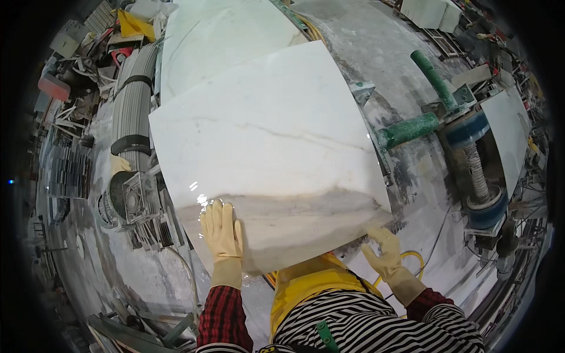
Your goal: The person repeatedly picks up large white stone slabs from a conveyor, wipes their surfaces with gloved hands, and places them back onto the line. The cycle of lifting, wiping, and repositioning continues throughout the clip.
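**Pale Slab Set Askew Between 2 Gloved Hands**

The veined white slab [276, 147] lies directly in front of the person, above the yellow apron [300, 282]. Whatever carries it is mostly hidden beneath; only a few metal parts show past its right edge. Its near left corner is hard to trace beside the left glove, where glare also washes out a small patch of the surface.

The slab sits turned: 1 corner points away and slightly right, and the far edge slopes from there down to the left. Its sides look nearly equal through the bending lens, so a long axis cannot be told. A grey-brown band crosses the near part, roughly from left to right.

The left hand [222, 232] rests flat on that band, fingers straight and pointing away, gripping nothing. The right hand [385, 259] is at the near right edge, thumb spread wide from the fingers; whether it touches the stone cannot be told.

Beyond lies another pale slab [223, 47], partly covered by the nearer 1 and cut off at the top. Green cylinders [412, 130] stand to the right.
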`<act>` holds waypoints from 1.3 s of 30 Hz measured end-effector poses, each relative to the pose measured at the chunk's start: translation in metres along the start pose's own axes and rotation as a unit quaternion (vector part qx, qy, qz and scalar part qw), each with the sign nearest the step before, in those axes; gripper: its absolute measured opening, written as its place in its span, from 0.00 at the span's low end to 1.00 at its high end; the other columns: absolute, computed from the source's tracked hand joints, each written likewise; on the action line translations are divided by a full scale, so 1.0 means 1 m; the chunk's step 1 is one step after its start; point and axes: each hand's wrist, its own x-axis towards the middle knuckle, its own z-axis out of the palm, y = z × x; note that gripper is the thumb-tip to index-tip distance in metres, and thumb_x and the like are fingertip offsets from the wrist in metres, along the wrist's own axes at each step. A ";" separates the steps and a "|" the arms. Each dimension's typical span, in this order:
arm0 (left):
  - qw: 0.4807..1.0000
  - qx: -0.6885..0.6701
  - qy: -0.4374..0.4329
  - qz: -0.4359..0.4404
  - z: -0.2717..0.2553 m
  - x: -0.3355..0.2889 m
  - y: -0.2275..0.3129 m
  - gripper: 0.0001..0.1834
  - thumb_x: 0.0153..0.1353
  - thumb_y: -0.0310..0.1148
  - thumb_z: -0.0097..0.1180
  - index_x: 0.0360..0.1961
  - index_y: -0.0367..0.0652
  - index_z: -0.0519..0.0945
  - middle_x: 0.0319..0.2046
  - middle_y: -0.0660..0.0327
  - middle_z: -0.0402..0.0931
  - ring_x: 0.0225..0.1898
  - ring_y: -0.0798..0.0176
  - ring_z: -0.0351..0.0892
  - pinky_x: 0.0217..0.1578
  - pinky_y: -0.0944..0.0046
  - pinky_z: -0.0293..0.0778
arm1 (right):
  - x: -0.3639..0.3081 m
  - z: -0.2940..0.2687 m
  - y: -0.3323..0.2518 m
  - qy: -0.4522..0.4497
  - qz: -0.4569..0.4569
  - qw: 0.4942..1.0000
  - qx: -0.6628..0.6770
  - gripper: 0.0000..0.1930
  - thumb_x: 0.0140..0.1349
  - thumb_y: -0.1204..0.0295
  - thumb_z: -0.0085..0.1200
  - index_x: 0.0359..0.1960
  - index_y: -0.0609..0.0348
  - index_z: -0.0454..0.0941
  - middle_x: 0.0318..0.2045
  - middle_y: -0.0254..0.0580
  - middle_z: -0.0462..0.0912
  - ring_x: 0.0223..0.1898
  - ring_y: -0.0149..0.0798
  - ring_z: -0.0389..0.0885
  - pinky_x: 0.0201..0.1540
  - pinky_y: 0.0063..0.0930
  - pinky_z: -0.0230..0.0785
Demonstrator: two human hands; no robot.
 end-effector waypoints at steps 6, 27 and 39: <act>1.000 0.000 0.019 0.011 0.001 -0.006 0.000 0.30 0.69 0.36 0.66 0.72 0.44 0.79 0.75 0.43 0.74 0.76 0.32 0.69 0.78 0.29 0.61 | -0.038 0.063 0.021 -0.036 0.471 0.781 0.408 0.18 0.74 0.60 0.73 0.47 0.67 0.91 0.38 0.43 0.93 0.41 0.38 0.91 0.50 0.34 0.82; 0.988 -0.089 -0.107 0.065 -0.050 0.029 -0.006 0.33 0.68 0.38 0.68 0.73 0.41 0.77 0.73 0.38 0.73 0.73 0.27 0.70 0.77 0.26 0.60 | -0.071 0.136 0.053 -0.197 0.318 0.902 0.214 0.22 0.74 0.67 0.68 0.67 0.55 0.83 0.52 0.45 0.94 0.43 0.48 0.92 0.46 0.38 0.86; 0.978 -0.081 0.038 0.189 0.047 0.350 -0.133 0.31 0.69 0.40 0.72 0.69 0.37 0.82 0.68 0.41 0.80 0.64 0.36 0.82 0.64 0.38 0.77 | -0.129 0.174 0.051 -0.032 0.493 0.787 0.370 0.21 0.79 0.63 0.67 0.63 0.68 0.81 0.46 0.47 0.90 0.48 0.40 0.89 0.50 0.37 0.82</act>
